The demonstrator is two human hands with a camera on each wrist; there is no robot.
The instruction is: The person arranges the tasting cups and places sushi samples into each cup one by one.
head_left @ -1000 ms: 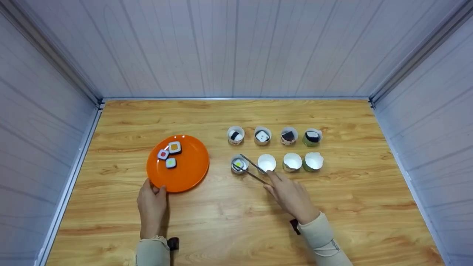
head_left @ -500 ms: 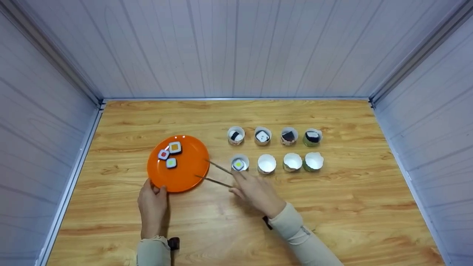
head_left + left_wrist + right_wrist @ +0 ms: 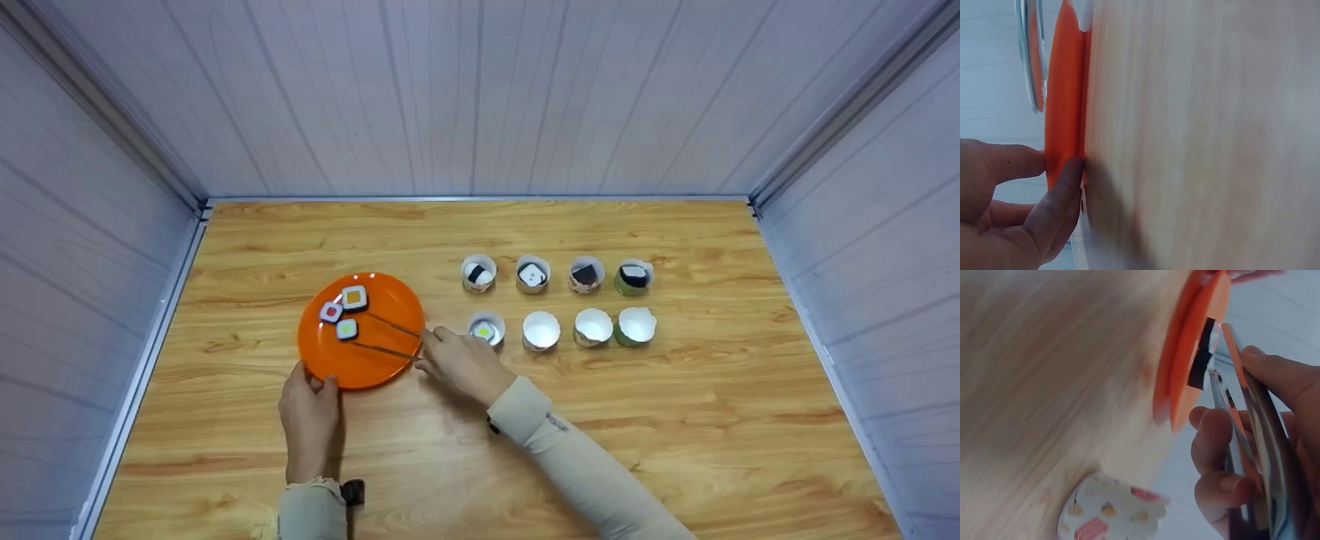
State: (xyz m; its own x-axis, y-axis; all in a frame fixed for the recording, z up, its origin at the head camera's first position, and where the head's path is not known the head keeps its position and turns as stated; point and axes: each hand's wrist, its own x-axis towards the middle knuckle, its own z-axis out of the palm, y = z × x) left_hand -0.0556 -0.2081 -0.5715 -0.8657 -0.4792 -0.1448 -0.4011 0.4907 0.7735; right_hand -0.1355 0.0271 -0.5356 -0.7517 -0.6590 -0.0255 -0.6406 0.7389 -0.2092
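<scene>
In the head view my left hand (image 3: 309, 420) pinches the near-left rim of an orange plate (image 3: 390, 360); the left wrist view shows thumb and fingers at the plate's edge (image 3: 1064, 84). On the plate lie three toy sushi pieces: one with an orange centre (image 3: 355, 298), one red-centred (image 3: 331, 312) and one green-centred (image 3: 346, 328). My right hand (image 3: 465, 364) holds metal tongs (image 3: 390, 351) over the plate. Their tips are spread, just right of the green-centred piece, with nothing between them. The right wrist view shows the tongs (image 3: 1264, 422) between thumb and fingers.
Two rows of paper cups stand right of the plate. Each back-row cup, such as the leftmost cup (image 3: 478, 285), holds a black-and-white piece. In front, the left cup (image 3: 487, 316) holds a yellow-green-centred piece; the other front cups (image 3: 541, 331) show bare white insides.
My right hand has moved left with the tongs, from the front-left cup to over the plate. The yellow-green-centred piece stays in that cup. My left hand keeps its place on the rim.
</scene>
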